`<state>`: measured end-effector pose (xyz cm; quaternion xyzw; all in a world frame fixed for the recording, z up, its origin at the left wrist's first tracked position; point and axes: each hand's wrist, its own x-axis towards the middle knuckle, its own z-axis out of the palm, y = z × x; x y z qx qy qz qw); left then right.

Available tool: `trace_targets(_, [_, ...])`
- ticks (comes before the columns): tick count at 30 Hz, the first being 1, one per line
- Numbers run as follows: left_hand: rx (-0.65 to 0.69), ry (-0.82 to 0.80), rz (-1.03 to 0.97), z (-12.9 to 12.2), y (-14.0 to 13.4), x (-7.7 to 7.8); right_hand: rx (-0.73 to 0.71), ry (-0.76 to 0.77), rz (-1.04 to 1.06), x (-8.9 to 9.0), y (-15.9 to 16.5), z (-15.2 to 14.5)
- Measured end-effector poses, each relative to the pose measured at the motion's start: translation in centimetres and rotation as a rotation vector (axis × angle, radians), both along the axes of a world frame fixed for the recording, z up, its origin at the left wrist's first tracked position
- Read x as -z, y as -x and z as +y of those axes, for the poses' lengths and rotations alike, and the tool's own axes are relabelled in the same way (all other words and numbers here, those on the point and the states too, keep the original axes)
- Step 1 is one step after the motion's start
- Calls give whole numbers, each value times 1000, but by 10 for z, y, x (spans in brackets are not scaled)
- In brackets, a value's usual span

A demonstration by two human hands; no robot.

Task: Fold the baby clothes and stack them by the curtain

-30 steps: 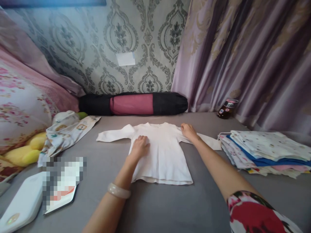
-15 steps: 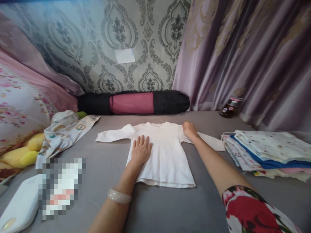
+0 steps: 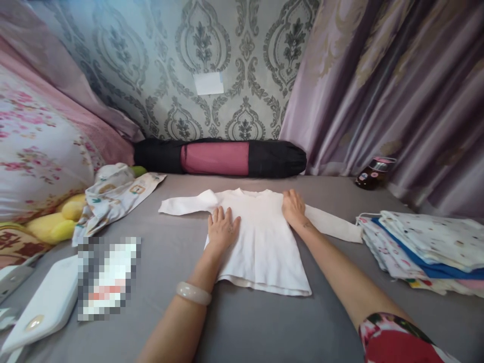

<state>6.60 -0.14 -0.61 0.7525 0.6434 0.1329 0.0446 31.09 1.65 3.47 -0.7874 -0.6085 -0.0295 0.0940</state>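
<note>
A small white long-sleeved top [image 3: 260, 237] lies spread front up on the grey sheet, its sleeves stretched to both sides and its flared hem toward me. My left hand [image 3: 223, 229] rests palm down on its left side below the armpit, fingers spread. At the opposite shoulder, my right hand [image 3: 294, 207] has its fingers curled together on the fabric by the sleeve seam; the fingertips and thumb are hidden. The cuff of the right sleeve reaches the folded clothes [image 3: 434, 242].
A black and pink roll bag [image 3: 215, 159] lies along the wall. To the right stands a dark bottle [image 3: 372, 174] by the curtain. On the left are a patterned cloth [image 3: 113, 201], yellow plush [image 3: 56, 227], a white device [image 3: 49, 302] and a blurred-out item [image 3: 109, 282].
The view has shifted slightly, moving most of the scene to the right. My right hand has turned and drawn in a little over the top's shoulder. My left hand stays flat on the fabric.
</note>
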Motion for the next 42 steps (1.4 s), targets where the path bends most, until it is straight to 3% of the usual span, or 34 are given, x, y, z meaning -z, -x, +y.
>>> trace_targets(4, [-20,-11,22,3,6,0,-239,14,28,19,23,-1])
trace_targets(9, [9,-4,53,5,10,1,-211,116,69,35,29,2])
trace_targets(14, [29,-10,52,3,12,-1,-223,151,161,28,25,4])
trace_targets(17, [54,-7,-36,3,18,-3,-240,134,384,18,16,1])
trace_targets(22, [93,-72,-318,7,36,-2,41,-203,667,13,-13,-35])
trace_targets(25, [14,-104,-370,3,46,-3,195,-70,769,19,-23,-67])
trace_targets(28, [-109,-48,-348,-6,53,-7,252,55,786,25,-25,-86])
trace_targets(32, [-141,91,-297,-22,60,-15,310,75,726,27,-20,-80])
trace_targets(42, [-195,179,-141,-75,80,-25,415,56,621,24,-2,-54])
